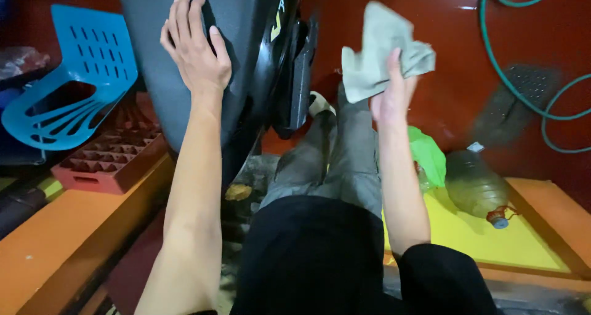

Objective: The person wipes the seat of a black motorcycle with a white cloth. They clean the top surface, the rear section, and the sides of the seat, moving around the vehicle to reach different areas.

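The right hand (393, 96), its grip clenched on a grey cloth (378, 53), hangs right of the dark panel (246, 38), where the left hand (197, 50) lies flat, released.

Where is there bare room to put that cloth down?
The yellow mat lies bare in front of the plastic bottle and green bag. The orange ledge below the red crate is bare too. Crowded around the dark panel.

I judge this a vehicle wash or repair bay. A green hose (523, 75) loops over a red floor with a drain grate (529, 81). A dark vehicle body panel (246, 44) stands beside a brown crate (111, 161).
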